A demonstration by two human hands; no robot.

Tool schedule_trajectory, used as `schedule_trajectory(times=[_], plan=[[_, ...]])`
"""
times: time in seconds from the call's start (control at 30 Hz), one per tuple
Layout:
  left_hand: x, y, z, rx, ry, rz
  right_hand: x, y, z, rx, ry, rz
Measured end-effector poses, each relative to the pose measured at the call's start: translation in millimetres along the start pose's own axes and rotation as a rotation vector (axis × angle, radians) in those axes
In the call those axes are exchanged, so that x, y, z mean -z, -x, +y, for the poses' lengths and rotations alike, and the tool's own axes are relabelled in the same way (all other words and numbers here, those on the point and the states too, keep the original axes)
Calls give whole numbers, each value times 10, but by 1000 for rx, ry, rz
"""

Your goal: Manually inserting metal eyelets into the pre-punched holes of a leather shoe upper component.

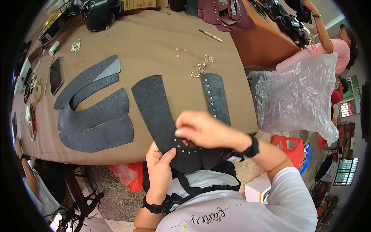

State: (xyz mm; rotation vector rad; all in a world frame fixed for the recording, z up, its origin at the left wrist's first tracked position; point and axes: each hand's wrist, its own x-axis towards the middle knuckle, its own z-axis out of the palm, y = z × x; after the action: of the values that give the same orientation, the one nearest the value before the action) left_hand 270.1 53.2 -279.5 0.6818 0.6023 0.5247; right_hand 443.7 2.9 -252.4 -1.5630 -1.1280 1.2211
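A U-shaped black leather piece [153,110] lies partly on the table, its curved end hanging over the near edge towards my lap. Small silver studs run along its right arm and round the inner curve. My left hand [160,166] grips the curve's left side, thumb on top beside the studs and fingers underneath. Just above that curve is my right hand [199,129], slightly blurred, its fingers curled together in a pinch. Whatever those fingertips may hold is too small to make out. Loose silver studs [201,66] are scattered beyond the piece's right arm.
Stacked dark leather pieces [96,120] lie to the left, near a phone [56,76]. A pen-like tool [210,35] rests farther back. Right of the table are clear plastic sheeting [295,96], a red stool [288,149] and a person in pink [317,54].
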Motion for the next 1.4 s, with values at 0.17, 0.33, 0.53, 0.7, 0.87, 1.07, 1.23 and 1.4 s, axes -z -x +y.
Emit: schedule_trajectory(times=[0.17, 0.33, 0.53, 0.7, 0.87, 1.07, 1.23, 1.4], plan=[[-40, -43, 50, 36, -5, 15, 894, -443, 51, 206, 709, 524], [-72, -81, 101, 60, 74, 54, 1071, -593, 188, 232, 673, 365], [-92, -90, 130, 90, 38, 47, 1108, -493, 195, 173, 772, 356], [-107, -125, 115, 135, -16, 21, 1187, -382, 181, 178, 805, 357], [-170, -210, 105, 105, -62, 0, 1192, -493, 187, 243, 742, 335], [-156, -246, 131, 146, -61, -12, 1180, -539, 185, 164, 796, 300], [-74, -253, 101, 182, 22, -38, 841, -238, -21, 247, 601, 277], [-53, -270, 93, 206, 15, -68, 27, 140, -9, 361, 404, 304]])
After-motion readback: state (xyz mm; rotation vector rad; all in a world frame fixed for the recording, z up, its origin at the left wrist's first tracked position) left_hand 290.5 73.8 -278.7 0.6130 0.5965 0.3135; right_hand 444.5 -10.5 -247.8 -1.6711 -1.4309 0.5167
